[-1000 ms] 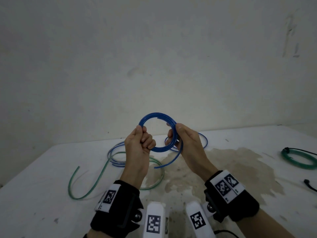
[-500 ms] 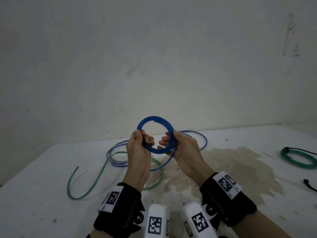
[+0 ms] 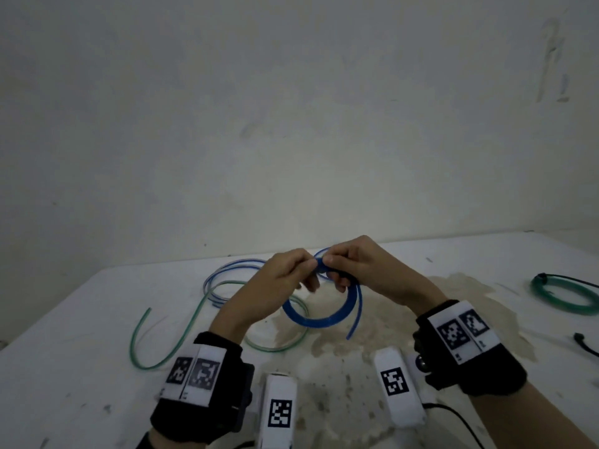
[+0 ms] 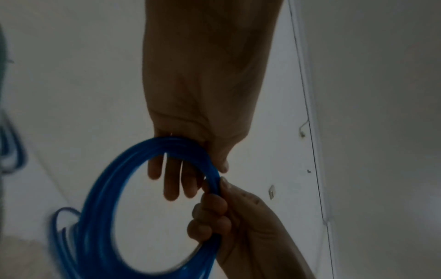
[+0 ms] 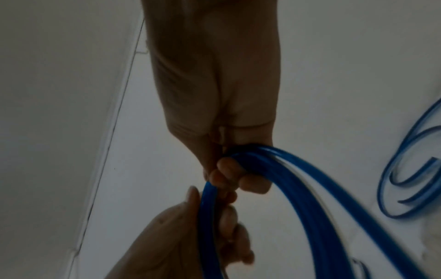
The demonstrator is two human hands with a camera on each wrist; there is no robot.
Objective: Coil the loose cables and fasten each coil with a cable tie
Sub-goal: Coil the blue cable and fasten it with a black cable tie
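A blue cable coil (image 3: 324, 320) hangs above the white table (image 3: 81, 367), gripped at its top by both hands. My left hand (image 3: 285, 270) pinches the coil's top from the left, and my right hand (image 3: 350, 264) curls its fingers round the same spot from the right. The coil's loose end (image 3: 353, 322) dangles at the right. In the left wrist view the blue coil (image 4: 100, 207) loops below the left hand (image 4: 190, 169). In the right wrist view the right hand (image 5: 229, 177) clasps the blue strands (image 5: 298, 188).
A loose green cable (image 3: 155, 348) and a loose blue cable (image 3: 227, 270) lie on the table at the left. A tied green coil (image 3: 564, 294) sits at the far right, with a black tie (image 3: 583, 343) near it. A brownish stain (image 3: 372, 325) marks the middle.
The hands came together at the coil's top and turned it over: the loop that stood upright between them now hangs down toward the table, tail dangling at the right.
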